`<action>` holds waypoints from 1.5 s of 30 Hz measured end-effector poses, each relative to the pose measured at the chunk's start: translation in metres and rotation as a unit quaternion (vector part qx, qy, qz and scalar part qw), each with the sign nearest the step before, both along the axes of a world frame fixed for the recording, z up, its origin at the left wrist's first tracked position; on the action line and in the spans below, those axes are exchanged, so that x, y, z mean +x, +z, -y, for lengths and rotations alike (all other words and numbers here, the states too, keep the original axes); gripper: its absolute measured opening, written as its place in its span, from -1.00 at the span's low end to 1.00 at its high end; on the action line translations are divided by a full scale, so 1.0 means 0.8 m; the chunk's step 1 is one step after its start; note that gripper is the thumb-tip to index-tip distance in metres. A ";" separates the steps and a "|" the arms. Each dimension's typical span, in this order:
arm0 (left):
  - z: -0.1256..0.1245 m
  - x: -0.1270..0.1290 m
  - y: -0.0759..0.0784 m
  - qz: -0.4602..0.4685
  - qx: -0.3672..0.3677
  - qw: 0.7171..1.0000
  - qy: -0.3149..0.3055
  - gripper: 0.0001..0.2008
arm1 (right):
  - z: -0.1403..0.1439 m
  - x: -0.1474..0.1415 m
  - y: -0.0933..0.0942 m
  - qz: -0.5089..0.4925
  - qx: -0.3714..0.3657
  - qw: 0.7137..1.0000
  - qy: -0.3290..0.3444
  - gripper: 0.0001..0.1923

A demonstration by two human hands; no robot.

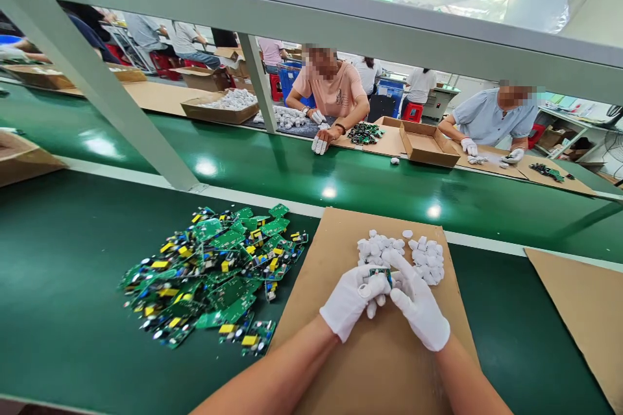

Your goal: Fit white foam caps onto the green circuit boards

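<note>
A small green circuit board [380,272] sits mostly hidden between the gloved hands — only its top edge shows. Right of them, a second cardboard sheet [584,318] is cut off by the frame edge.

The green counter [63,285] carries a heap of circuit boards [214,272] and a cardboard sheet [370,363] with white plastic pieces [423,259]
</note>
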State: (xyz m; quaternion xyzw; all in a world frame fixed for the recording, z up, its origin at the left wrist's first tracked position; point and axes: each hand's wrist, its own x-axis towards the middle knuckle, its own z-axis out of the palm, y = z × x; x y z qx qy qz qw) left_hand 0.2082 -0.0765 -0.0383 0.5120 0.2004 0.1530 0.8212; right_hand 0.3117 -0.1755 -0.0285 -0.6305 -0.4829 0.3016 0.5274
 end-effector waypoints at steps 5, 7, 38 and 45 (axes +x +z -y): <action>0.003 0.000 0.004 0.048 -0.042 0.997 -0.043 -0.67 | -0.005 -0.003 -0.008 -0.047 -0.060 0.997 -0.013 -0.60; 0.003 0.000 0.004 0.069 -0.057 0.994 -0.067 -0.64 | -0.005 -0.003 -0.006 -0.074 -0.056 0.996 -0.012 -0.58; -0.004 0.006 -0.003 0.072 -0.032 0.995 -0.060 -0.61 | -0.007 0.015 -0.031 -0.024 -0.048 0.996 -0.066 -0.52; -0.001 -0.004 0.011 0.051 0.033 0.998 -0.018 -0.57 | -0.007 0.004 -0.024 -0.025 -0.041 0.997 -0.060 -0.55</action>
